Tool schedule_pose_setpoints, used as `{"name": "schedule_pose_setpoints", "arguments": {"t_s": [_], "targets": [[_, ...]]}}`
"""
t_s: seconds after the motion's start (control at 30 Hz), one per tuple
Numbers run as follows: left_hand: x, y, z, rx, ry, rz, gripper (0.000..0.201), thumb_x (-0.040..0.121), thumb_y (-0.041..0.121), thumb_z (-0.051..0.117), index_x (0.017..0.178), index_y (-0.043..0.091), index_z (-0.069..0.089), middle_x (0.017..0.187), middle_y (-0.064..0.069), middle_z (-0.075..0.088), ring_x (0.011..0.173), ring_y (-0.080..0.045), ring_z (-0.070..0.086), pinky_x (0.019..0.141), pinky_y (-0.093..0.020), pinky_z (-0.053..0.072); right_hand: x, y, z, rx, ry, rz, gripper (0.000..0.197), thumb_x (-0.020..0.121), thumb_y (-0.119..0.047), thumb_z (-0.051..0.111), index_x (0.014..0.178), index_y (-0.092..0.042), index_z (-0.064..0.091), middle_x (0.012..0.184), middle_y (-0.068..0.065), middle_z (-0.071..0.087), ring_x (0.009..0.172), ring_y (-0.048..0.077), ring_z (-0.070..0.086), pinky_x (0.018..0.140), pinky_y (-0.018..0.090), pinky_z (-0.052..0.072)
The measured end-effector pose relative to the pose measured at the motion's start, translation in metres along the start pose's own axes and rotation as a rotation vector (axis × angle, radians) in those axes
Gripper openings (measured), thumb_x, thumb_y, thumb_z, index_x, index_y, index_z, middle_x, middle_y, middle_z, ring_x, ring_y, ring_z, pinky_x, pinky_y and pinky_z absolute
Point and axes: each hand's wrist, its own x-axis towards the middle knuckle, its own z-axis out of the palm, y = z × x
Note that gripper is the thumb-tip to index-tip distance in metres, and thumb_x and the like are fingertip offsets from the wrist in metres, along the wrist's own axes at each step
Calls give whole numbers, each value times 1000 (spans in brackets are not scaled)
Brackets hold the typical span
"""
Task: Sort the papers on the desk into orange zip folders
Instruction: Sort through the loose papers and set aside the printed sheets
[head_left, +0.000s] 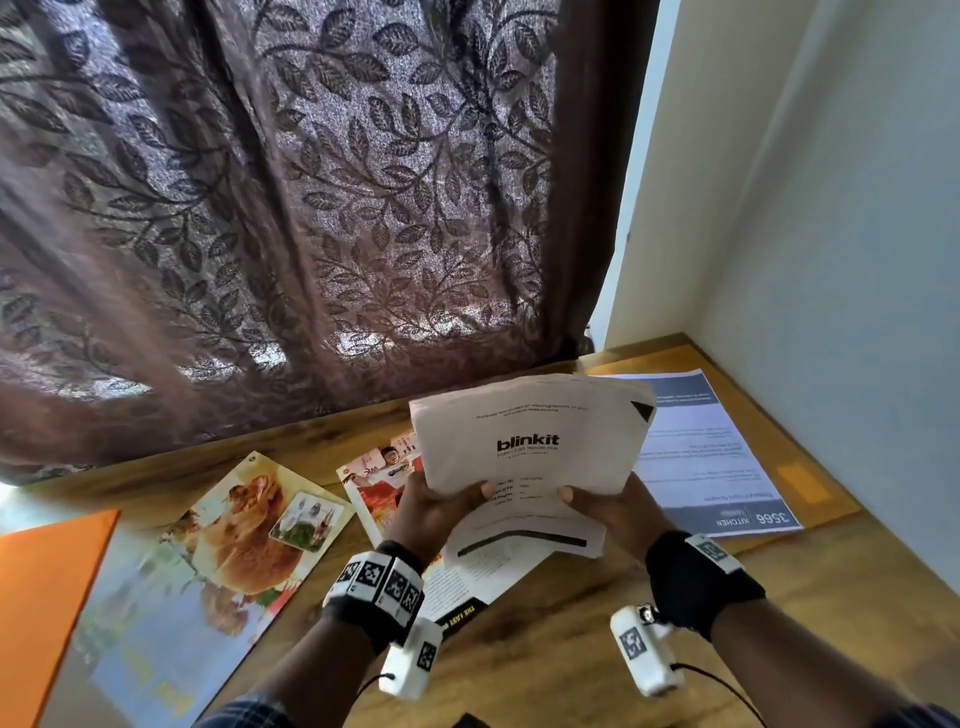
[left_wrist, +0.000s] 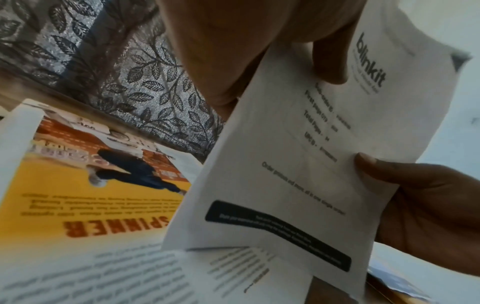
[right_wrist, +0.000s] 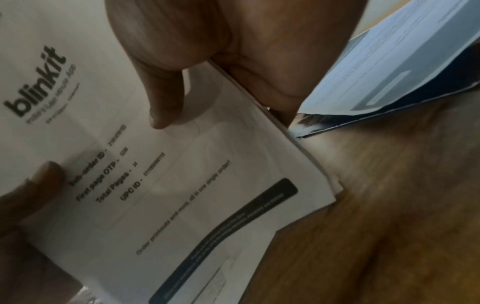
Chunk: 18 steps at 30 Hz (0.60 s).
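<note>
Closest to me, my left hand (head_left: 431, 512) and right hand (head_left: 602, 512) are both raised off the desk (head_left: 597, 639), each pinching the near lower part of the white blinkit printout (head_left: 530, 447), thumb on the printed face and fingers behind. The right wrist view shows several sheet edges stacked under my fingers, so I judge this is a thin sheaf and not a single page: light, floppy, with smooth leaves that could slide against each other if I pinch too loosely. It's already bowing away from me at the top, so I'd keep hold on both sides of the lower half, or shift one hand up to stiffen it. Both wrists sit level, palms turned inward, forearms coming up from the near edge. Under the sheaf, near the middle of the desk, lies a yellow-and-white article page (left_wrist: 85, 205) with an orange headline. Toward the left edge sits the orange zip folder (head_left: 47, 597), beside a large food poster (head_left: 208, 566). Further back there's a red leaflet (head_left: 374, 483), and toward the far right corner a blue-banded letter (head_left: 722, 462) lies flat. Behind the far edge hangs the leaf-patterned curtain (head_left: 291, 208).
</note>
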Motion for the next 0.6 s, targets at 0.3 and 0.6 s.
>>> {"name": "schedule_pose_setpoints", "arguments": {"t_s": [0.3,0.6], "targets": [[-6,-12,-1,-89,11,-81,53,65,33,80,113,12,67,110,-6,75,101,-26,72,81,-43,61,-5,-14,-3,14,0,-29,32,92,-19,67,123,-19,64,112,-6,73,98,3,69,78,16,54],[-18,-25,-19,-84,251,-78,25,85,1,72,110,2,69,101,-6,77,91,-25,74,73,-33,61,5,-21,-43,-21,205,25,29,97,-38,54,105,-15,70,103,4,75,101,26,70,82,34,51]]}}
